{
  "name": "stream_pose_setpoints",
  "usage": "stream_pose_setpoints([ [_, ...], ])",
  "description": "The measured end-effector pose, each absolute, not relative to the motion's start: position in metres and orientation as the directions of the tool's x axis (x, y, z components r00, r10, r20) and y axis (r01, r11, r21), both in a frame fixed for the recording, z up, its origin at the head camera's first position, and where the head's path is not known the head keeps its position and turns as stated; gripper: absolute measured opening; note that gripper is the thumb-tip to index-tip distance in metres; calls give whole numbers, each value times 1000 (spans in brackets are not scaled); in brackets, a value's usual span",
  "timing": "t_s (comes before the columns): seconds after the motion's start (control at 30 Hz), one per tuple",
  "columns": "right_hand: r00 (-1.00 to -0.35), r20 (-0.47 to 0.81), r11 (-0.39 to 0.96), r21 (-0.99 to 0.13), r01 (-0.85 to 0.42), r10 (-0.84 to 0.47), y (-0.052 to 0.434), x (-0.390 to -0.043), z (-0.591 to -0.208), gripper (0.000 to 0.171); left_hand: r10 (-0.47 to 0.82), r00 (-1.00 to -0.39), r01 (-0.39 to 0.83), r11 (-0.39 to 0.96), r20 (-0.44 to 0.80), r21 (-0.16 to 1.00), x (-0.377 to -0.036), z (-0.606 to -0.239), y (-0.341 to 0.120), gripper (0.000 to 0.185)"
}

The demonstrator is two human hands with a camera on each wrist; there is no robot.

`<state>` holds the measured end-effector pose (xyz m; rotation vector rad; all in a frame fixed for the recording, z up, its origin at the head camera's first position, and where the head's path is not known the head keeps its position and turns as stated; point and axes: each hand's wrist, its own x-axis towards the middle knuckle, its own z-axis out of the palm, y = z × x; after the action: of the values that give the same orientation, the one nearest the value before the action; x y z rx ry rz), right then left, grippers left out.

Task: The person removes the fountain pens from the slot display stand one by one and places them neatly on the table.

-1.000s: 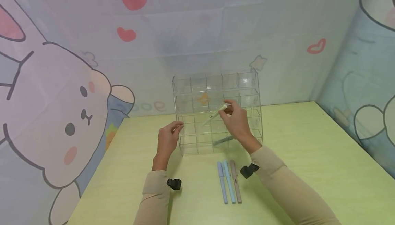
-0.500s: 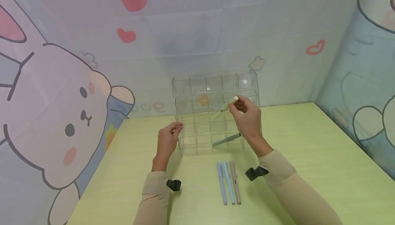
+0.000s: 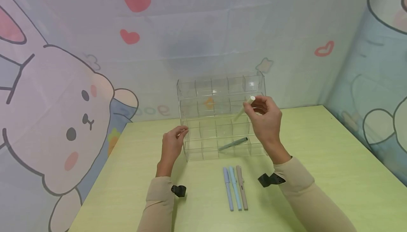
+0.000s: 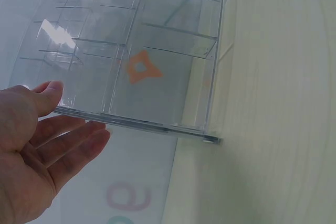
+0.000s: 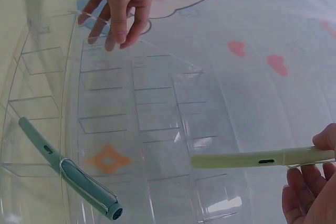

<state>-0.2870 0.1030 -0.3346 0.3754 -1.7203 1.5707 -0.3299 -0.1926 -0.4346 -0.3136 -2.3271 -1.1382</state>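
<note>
A clear tiered rack (image 3: 224,142) with several compartments stands on the table. My right hand (image 3: 267,117) pinches a pale green pen (image 5: 236,160) by its clip end, tilted in front of the rack's right side. The thumb and fingers of my left hand (image 3: 171,145) grip the left side edge of the rack, seen closely in the left wrist view. A dark green pen (image 5: 73,174) leans in the lowest tier. On the table before the rack lie a lavender pen (image 3: 228,189), a light blue pen (image 3: 235,188) and a brown pen (image 3: 242,188), side by side.
The pale yellow-green table (image 3: 318,175) reaches back to a printed cloth (image 3: 203,23) with hearts and a bunny. A black wrist camera (image 3: 270,180) sits on the right sleeve, another wrist camera (image 3: 179,190) on the left.
My right hand has moved right and slightly up with the pale green pen, which now stands steeper in the head view. The left hand stays on the rack's edge.
</note>
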Motion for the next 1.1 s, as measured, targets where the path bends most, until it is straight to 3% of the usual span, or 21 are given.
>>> stream_pose_setpoints([
  [0.6, -697, 660, 232, -751, -618, 280, 111, -275, -344, 27, -22, -827, 431, 617, 562, 658, -330, -435, -192, 13],
  [1.1, -807, 535, 193, -844, -500, 250, 125, -267, -341, 25, -23, -828, 432, 611, 561, 663, -330, -436, -192, 13],
])
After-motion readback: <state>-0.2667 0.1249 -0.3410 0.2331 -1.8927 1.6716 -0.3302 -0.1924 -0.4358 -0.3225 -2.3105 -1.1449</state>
